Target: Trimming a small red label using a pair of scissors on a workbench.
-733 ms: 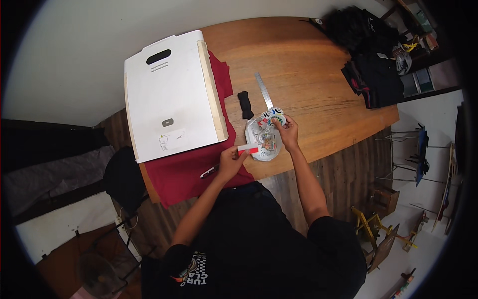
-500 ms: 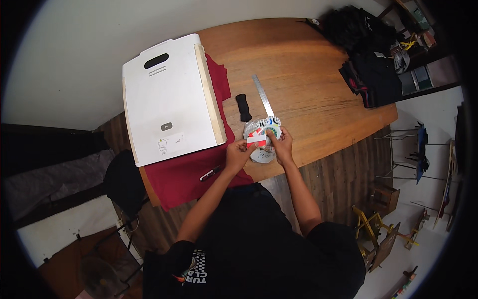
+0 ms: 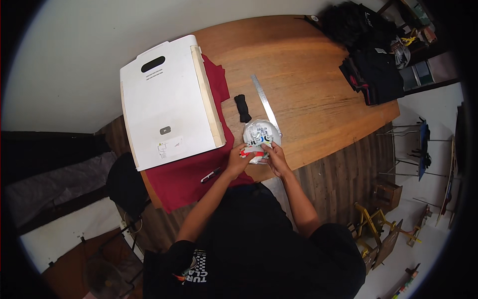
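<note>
My left hand (image 3: 238, 162) is closed on a small red-and-white card (image 3: 247, 151). Close beside it, my right hand (image 3: 277, 160) pinches a white printed piece (image 3: 257, 142) with black and blue marks; its exact kind I cannot make out. The two pieces meet or overlap between my fingers. Beneath them a round white thing, apparently in clear plastic (image 3: 261, 128), lies on the table, partly hidden by my hands. Beyond it are a steel ruler (image 3: 265, 99) and a black rolled cloth bundle (image 3: 242, 108).
To the left, a large white board (image 3: 169, 104) with a slot and wooden edges rests on dark red cloth (image 3: 186, 187). A black-and-white pen-like tool (image 3: 210, 175) lies on that cloth. Folded dark clothes (image 3: 373, 74) are stacked at the far right of the wooden table (image 3: 308, 84).
Both hands have come slightly nearer to me. The card has tipped to a flatter angle, and the printed piece has moved down and left over it. More of the round white thing shows.
</note>
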